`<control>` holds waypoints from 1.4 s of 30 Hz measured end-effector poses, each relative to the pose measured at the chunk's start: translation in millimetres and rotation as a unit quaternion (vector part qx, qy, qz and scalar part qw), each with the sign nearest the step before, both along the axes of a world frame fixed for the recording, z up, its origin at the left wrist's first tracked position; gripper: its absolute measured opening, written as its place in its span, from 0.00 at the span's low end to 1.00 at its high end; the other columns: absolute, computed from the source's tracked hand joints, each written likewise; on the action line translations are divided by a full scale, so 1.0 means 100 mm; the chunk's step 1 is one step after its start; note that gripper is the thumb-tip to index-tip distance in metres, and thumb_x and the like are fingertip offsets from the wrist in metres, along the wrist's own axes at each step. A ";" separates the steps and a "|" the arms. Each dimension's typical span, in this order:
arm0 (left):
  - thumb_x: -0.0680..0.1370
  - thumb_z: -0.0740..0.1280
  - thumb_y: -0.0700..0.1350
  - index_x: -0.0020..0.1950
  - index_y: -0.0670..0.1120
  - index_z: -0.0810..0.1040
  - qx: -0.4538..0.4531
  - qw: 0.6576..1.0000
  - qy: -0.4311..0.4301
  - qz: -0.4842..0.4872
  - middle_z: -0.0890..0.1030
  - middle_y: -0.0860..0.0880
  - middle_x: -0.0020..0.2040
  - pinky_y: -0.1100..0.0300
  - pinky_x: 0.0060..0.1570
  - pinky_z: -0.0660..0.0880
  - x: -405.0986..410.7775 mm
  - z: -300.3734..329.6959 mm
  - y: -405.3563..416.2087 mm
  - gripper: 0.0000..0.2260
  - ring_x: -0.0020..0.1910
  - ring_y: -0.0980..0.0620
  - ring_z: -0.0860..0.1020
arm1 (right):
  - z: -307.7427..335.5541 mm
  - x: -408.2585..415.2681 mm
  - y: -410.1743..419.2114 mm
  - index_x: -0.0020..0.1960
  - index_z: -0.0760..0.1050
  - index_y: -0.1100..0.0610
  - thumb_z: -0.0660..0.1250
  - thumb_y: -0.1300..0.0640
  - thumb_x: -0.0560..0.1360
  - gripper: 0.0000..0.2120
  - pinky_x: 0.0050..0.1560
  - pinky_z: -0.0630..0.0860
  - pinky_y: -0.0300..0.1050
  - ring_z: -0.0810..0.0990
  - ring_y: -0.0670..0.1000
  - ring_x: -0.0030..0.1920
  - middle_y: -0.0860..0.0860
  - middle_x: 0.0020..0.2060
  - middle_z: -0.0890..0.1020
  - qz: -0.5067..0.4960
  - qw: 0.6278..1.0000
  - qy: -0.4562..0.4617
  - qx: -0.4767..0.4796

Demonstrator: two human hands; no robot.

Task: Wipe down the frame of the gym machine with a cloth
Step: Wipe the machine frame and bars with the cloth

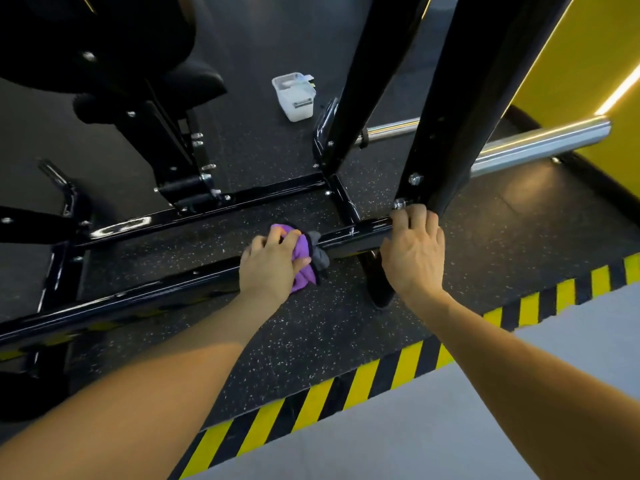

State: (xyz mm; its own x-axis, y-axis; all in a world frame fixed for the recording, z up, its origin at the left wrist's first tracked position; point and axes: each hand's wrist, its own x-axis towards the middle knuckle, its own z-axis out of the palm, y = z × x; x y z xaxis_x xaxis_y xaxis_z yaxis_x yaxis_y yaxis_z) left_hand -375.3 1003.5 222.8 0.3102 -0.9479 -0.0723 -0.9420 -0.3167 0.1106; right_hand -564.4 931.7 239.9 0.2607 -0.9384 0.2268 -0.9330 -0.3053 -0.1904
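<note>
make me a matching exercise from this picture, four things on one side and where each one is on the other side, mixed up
Things:
1. cloth
2. right hand
3. white tub
4. chrome bar

Places:
A. on the floor beyond the frame
B. gripped by the left hand on the low black frame bar
C. sticking out right, towards the yellow wall
D. on the bar at the upright's foot

Pairs: 1-B, 2-D, 3-A, 4-C
</note>
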 end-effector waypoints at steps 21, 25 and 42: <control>0.77 0.56 0.65 0.72 0.43 0.60 -0.105 0.963 -0.162 -0.189 0.68 0.46 0.65 0.51 0.44 0.73 -0.53 -0.55 -0.89 0.33 0.60 0.45 0.72 | -0.50 -0.26 -0.50 0.61 0.66 0.64 0.64 0.56 0.78 0.16 0.54 0.70 0.51 0.73 0.61 0.59 0.59 0.59 0.71 -0.140 0.952 -0.266 -0.051; 0.77 0.53 0.66 0.72 0.41 0.58 -0.090 0.947 -0.253 -0.178 0.67 0.44 0.67 0.53 0.43 0.74 -0.39 -0.53 -0.69 0.34 0.58 0.45 0.72 | -0.48 -0.28 -0.48 0.60 0.66 0.64 0.64 0.54 0.78 0.17 0.52 0.70 0.48 0.74 0.60 0.58 0.59 0.58 0.71 -0.129 0.957 -0.257 -0.038; 0.75 0.55 0.65 0.73 0.40 0.63 -0.101 0.943 -0.254 -0.191 0.73 0.44 0.62 0.51 0.38 0.77 -0.02 -0.60 -0.48 0.36 0.52 0.44 0.77 | -0.53 -0.25 -0.47 0.60 0.65 0.63 0.63 0.55 0.79 0.15 0.51 0.71 0.48 0.73 0.59 0.58 0.59 0.59 0.70 -0.138 0.948 -0.282 -0.057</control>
State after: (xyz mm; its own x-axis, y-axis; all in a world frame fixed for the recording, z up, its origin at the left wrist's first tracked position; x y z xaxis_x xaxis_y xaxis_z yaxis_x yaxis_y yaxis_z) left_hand -377.4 955.6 162.9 -0.1104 -0.9759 0.1883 -0.9310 0.0351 -0.3635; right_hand -589.8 884.4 186.6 -0.1835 -0.9144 0.3609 -0.7405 -0.1129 -0.6625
